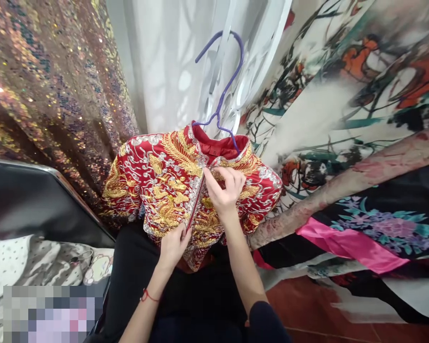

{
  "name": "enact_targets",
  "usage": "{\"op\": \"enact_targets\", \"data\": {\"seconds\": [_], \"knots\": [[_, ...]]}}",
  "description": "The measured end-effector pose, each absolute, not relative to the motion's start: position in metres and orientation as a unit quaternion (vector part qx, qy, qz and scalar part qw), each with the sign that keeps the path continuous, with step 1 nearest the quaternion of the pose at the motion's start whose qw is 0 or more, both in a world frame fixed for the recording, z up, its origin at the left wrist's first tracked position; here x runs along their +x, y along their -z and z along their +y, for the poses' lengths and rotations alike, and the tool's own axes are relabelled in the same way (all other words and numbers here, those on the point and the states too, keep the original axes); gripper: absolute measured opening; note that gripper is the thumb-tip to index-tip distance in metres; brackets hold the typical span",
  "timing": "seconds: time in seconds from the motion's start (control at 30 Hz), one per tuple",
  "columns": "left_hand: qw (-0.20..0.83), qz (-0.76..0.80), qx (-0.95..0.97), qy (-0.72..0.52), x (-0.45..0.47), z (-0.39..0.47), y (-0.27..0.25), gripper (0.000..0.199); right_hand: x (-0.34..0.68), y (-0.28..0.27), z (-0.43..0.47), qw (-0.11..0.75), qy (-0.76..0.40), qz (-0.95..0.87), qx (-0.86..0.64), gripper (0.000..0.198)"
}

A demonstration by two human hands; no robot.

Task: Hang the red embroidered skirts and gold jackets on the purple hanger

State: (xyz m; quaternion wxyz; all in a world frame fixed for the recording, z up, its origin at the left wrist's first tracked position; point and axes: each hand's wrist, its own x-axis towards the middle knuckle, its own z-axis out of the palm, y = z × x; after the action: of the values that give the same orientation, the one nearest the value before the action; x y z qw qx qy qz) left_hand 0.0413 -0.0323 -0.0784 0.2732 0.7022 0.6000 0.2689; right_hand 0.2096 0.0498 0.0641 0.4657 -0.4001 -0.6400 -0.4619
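A red jacket (169, 188) with dense gold and silver embroidery hangs over my lap on a purple hanger (219, 102). Its stand collar is spread around the hanger, showing the red lining and a small label. My right hand (224, 189) pinches the front opening just below the collar. Lower down the same front edge, my left hand (175, 245) grips the jacket with thumb and fingers closed. Between the two hands, the front seam runs in a slanted line. The fastening under my right fingertips is hidden.
Sequinned fabric (57, 85) hangs at the left beside a black chair back (32, 205). Folded cloth (57, 262) lies on the seat. White openwork (260, 52) stands behind the hanger. Patterned drapery (318, 95), a pink ribbon (350, 245) and black floral fabric (396, 224) fill the right.
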Motion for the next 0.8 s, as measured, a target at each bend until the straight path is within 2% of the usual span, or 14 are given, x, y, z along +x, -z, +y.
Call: {"op": "enact_targets", "data": {"seconds": [0.23, 0.33, 0.43, 0.6, 0.8], "knots": [[0.333, 0.561, 0.709, -0.267, 0.04, -0.044, 0.086, 0.036, 0.22, -0.047, 0.046, 0.41, 0.395, -0.664, -0.486, 0.034], [0.336, 0.546, 0.721, -0.264, 0.04, -0.038, 0.073, 0.037, 0.209, -0.037, 0.041, 0.378, 0.36, -0.665, -0.533, 0.046], [0.308, 0.532, 0.721, -0.32, 0.042, -0.02, 0.05, 0.031, 0.197, -0.029, 0.037, 0.336, 0.33, -0.667, -0.577, 0.057], [0.256, 0.489, 0.73, -0.403, 0.052, 0.016, 0.025, 0.021, 0.191, -0.019, 0.036, 0.302, 0.312, -0.676, -0.595, 0.059], [0.253, 0.523, 0.708, -0.402, 0.059, 0.046, 0.025, 0.034, 0.201, -0.008, 0.048, 0.287, 0.338, -0.678, -0.586, 0.059]]}}
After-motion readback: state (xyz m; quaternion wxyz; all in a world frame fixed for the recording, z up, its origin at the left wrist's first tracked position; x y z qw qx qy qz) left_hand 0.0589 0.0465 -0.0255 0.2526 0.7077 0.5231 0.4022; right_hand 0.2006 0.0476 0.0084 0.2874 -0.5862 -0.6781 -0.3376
